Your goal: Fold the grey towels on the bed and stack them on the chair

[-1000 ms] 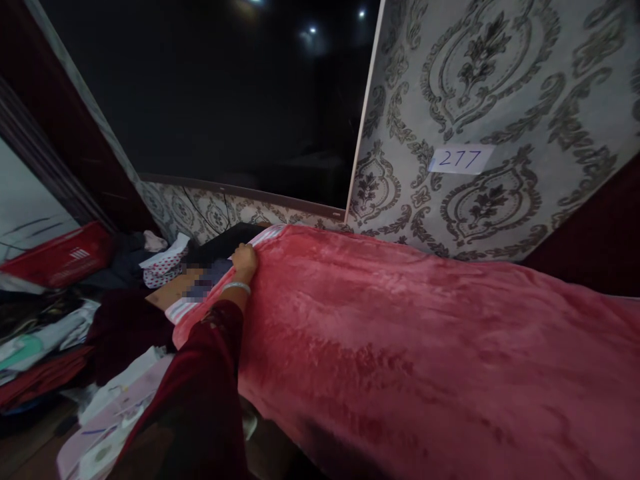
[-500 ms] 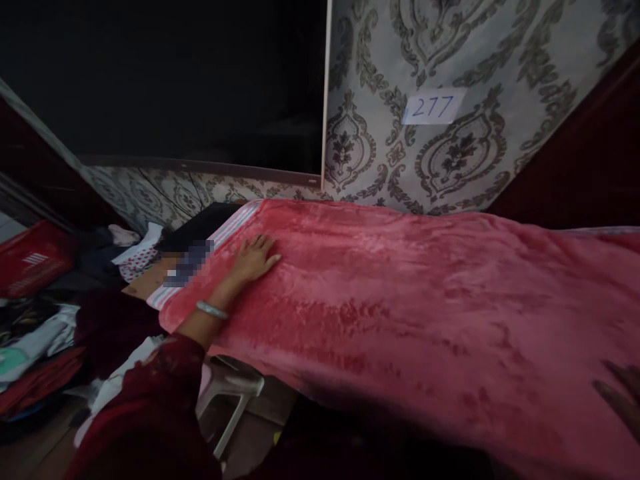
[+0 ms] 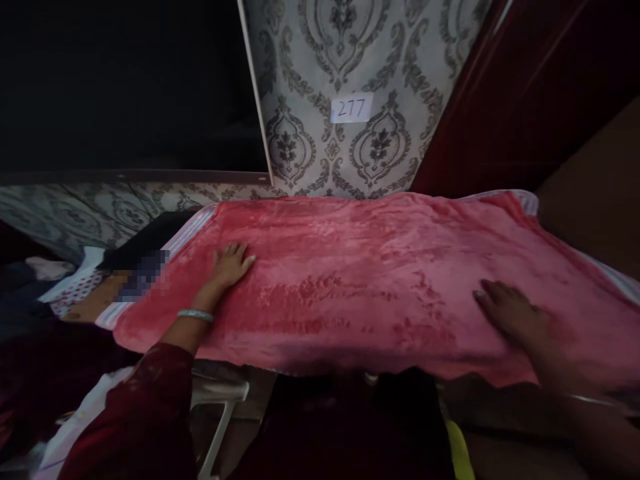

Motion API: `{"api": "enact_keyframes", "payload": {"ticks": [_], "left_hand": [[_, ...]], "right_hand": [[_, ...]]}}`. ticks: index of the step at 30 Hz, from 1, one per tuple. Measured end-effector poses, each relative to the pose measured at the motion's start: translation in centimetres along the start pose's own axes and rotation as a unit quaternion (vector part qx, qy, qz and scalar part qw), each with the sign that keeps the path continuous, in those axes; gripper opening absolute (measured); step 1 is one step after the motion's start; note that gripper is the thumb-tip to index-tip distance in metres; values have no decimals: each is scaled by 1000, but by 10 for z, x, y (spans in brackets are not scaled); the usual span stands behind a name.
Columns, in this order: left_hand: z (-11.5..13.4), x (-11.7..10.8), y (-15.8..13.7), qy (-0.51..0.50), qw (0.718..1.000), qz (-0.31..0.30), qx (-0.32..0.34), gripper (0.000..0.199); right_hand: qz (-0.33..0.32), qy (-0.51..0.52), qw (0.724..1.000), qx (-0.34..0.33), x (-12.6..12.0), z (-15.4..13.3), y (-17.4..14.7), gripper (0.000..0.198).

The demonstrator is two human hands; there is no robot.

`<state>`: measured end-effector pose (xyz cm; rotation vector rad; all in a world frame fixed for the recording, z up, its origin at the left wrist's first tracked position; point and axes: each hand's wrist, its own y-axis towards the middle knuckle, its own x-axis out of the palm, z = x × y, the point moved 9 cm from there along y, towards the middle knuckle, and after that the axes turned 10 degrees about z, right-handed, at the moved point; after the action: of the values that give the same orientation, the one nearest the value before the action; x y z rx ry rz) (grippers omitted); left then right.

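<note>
A pink-red plush blanket (image 3: 350, 267) with a pale striped border is spread over a long surface in front of the wall. Toward its left end my left hand (image 3: 231, 265) lies flat on the pile, fingers spread, a bangle at the wrist. On the right part of the blanket rests my right hand (image 3: 513, 307), palm down with the fingers stretched out. Neither hand grips the cloth. Darker and lighter brushed patches mark the plush between the hands. What lies beneath the blanket is hidden.
A large dark screen (image 3: 130, 87) hangs at the upper left. A paper marked 277 (image 3: 352, 107) is on the patterned wall. Dark red furniture (image 3: 480, 113) borders the right. At lower left are a white plastic stool (image 3: 220, 393) and a polka-dot cloth (image 3: 75, 293).
The view has turned to the right, bringing the blanket's right end into sight. My right hand has come inward onto the blanket; my left hand stays flat near the left end.
</note>
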<state>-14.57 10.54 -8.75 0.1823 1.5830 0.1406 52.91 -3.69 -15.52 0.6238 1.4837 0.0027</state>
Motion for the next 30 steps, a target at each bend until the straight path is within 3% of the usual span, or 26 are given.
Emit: {"api": "enact_keyframes", "payload": {"ticks": [2,6,9,12,14,16,20,23,25,28,30], "left_hand": [[43,-2,3,-20,998,5,53,66],[130,3,7,-52,986,8,159,62],[160,12,8,-41,984,18,173,60],[165,20,10,-27,984,29,173,61],[163,22,12,-23,982,39,181,61],[161,22,14,-20,980,58,188,60],[160,20,18,-27,976,88,199,62],[160,21,19,-36,974,93,204,66],[161,20,19,-45,973,98,205,69],[163,17,21,-52,972,109,204,74],[164,19,23,-50,972,103,203,74]], "right_hand": [[-27,29,999,-19,-13,-46,5,65],[-68,102,981,-148,-32,-181,6,55],[-82,139,962,-221,-30,-258,1,59],[-88,152,946,-271,-20,-283,0,61],[-86,142,952,-258,-12,-264,11,61],[-88,109,970,-200,-3,-215,27,61],[-98,24,994,-33,5,-68,43,60],[-102,-27,992,72,-2,43,30,58],[-104,-47,984,138,-11,101,15,57],[-88,-60,966,237,-26,152,-3,55],[-69,-68,958,272,-32,154,-3,56]]}}
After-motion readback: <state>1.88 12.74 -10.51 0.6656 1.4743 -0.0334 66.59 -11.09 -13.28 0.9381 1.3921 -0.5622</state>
